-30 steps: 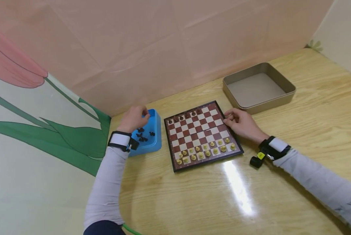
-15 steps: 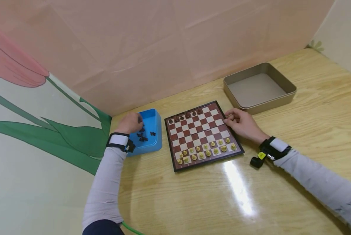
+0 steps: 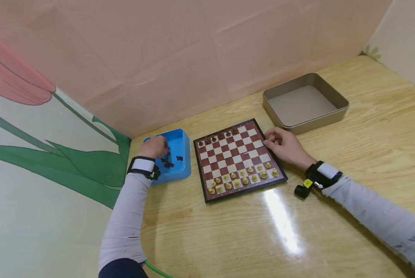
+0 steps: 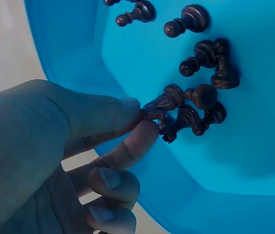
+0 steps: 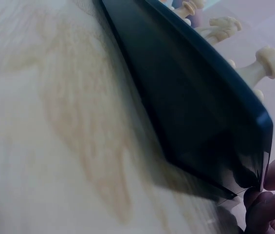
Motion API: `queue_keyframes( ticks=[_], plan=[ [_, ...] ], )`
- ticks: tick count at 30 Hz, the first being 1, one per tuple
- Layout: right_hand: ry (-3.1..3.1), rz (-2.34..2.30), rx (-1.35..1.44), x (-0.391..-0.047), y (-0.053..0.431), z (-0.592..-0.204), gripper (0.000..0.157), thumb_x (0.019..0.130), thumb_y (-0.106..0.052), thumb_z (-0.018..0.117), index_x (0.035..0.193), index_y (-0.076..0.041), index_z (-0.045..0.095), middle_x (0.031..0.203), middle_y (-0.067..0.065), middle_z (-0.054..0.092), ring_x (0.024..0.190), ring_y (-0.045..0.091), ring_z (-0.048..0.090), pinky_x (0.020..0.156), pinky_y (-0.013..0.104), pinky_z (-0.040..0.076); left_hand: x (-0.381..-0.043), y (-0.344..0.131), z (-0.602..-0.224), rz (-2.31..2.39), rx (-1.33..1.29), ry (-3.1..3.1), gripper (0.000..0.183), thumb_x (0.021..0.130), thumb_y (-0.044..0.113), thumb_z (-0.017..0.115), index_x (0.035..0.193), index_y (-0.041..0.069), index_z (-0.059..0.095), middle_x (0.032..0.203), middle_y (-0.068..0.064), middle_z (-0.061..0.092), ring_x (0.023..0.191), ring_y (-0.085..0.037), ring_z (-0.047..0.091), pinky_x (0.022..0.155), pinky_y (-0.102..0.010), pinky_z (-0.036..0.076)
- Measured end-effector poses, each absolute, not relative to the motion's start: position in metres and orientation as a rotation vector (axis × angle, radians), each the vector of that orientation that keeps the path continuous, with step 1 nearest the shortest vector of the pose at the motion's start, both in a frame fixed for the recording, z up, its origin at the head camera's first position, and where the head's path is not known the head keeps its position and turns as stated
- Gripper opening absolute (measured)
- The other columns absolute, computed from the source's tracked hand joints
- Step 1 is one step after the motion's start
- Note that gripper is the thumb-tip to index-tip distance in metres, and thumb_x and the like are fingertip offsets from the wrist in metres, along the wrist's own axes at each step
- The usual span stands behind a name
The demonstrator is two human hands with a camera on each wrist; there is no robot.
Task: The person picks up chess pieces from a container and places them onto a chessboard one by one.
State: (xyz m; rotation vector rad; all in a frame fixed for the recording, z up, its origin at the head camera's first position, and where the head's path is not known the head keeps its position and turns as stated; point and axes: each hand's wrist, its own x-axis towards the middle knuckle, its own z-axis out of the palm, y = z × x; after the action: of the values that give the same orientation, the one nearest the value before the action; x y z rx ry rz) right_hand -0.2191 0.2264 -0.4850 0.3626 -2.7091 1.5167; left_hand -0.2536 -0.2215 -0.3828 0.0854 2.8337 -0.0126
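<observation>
My left hand [image 3: 153, 146] reaches into a blue plastic tub [image 3: 187, 154]. In the left wrist view, its thumb and forefinger pinch a dark chess piece [image 4: 153, 115] that lies against other dark pieces [image 4: 204, 96]; which piece it is, I cannot tell. At the chessboard's right side, my right hand [image 3: 288, 147] grips the edge of the chessboard [image 3: 252, 153] between thumb and fingers. Cream chess pieces [image 3: 245, 180] stand in two rows along the near side. Several dark pieces [image 3: 214, 139] stand in a row at the far edge.
A brown rectangular box [image 3: 305, 101], without a lid, stands behind and to the right of the board. A pink-covered wall [image 3: 193, 61] rises behind the wooden table [image 3: 228, 235]. A painted wall [image 3: 54, 216] borders the left side.
My left hand has lowered and shifted slightly left, down among the dark pieces in the tub. The right hand stays at the board's edge.
</observation>
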Motion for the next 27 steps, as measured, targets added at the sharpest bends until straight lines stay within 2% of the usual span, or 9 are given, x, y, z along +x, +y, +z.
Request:
queue_keyframes(
  ticks=[4, 9, 13, 15, 22, 27],
  plan=[
    [-2.701, 1.527, 0.37, -0.2185, 0.2257, -0.4839, 0.032, 0.107, -0.022, 0.066, 0.13, 0.0, 0.064, 0.103, 0.017, 0.072, 0.075, 0.012, 0.06, 0.066, 0.023, 0.045, -0.2527, -0.2214, -0.3838, -0.032, 0.088, 2.84, 0.024, 0.106, 0.016, 0.059, 0.119, 0.005, 0.076, 0.114, -0.015, 0.076, 0.094, -0.028, 0.071, 0.086, -0.049, 0.06],
    [-2.707, 1.521, 0.353, -0.2179, 0.2244, -0.4838, 0.03, 0.107, -0.021, 0.066, 0.129, -0.001, 0.064, 0.102, 0.016, 0.072, 0.076, 0.014, 0.061, 0.067, 0.024, 0.044, -0.2523, -0.22, -0.3837, -0.04, 0.068, 2.831, 0.019, 0.104, 0.016, 0.061, 0.098, 0.007, 0.078, 0.09, -0.009, 0.072, 0.078, -0.023, 0.065, 0.07, -0.041, 0.055],
    [-2.702, 1.525, 0.334, -0.219, 0.2226, -0.4849, 0.028, 0.106, -0.019, 0.066, 0.128, -0.001, 0.065, 0.1, 0.015, 0.073, 0.077, 0.016, 0.061, 0.068, 0.025, 0.045, -0.2522, -0.2182, -0.3831, -0.04, 0.051, 2.818, 0.025, 0.102, 0.015, 0.063, 0.078, 0.009, 0.07, 0.072, -0.002, 0.06, 0.067, -0.02, 0.057, 0.06, -0.035, 0.046],
    [-2.698, 1.527, 0.336, -0.2195, 0.222, -0.4858, 0.028, 0.106, -0.019, 0.066, 0.128, -0.001, 0.065, 0.1, 0.016, 0.073, 0.077, 0.017, 0.062, 0.068, 0.025, 0.045, -0.252, -0.2176, -0.3828, -0.043, 0.041, 2.813, 0.029, 0.102, 0.015, 0.064, 0.073, 0.01, 0.065, 0.068, 0.0, 0.055, 0.064, -0.018, 0.054, 0.059, -0.033, 0.043],
    [-2.694, 1.514, 0.347, -0.2204, 0.2237, -0.4896, 0.028, 0.106, -0.019, 0.066, 0.128, -0.002, 0.065, 0.099, 0.014, 0.073, 0.077, 0.018, 0.061, 0.068, 0.026, 0.045, -0.2517, -0.2173, -0.3808, -0.025, 0.032, 2.804, 0.025, 0.101, 0.017, 0.066, 0.079, 0.01, 0.072, 0.069, 0.0, 0.057, 0.066, -0.019, 0.055, 0.061, -0.035, 0.044],
    [-2.687, 1.518, 0.347, -0.2194, 0.2238, -0.4885, 0.028, 0.106, -0.019, 0.066, 0.128, -0.002, 0.065, 0.1, 0.015, 0.073, 0.077, 0.017, 0.061, 0.068, 0.025, 0.044, -0.2543, -0.2202, -0.3808, 0.028, 0.013, 2.772, 0.029, 0.103, 0.017, 0.062, 0.075, 0.011, 0.061, 0.069, 0.001, 0.048, 0.065, -0.018, 0.049, 0.061, -0.033, 0.04]
  ],
)
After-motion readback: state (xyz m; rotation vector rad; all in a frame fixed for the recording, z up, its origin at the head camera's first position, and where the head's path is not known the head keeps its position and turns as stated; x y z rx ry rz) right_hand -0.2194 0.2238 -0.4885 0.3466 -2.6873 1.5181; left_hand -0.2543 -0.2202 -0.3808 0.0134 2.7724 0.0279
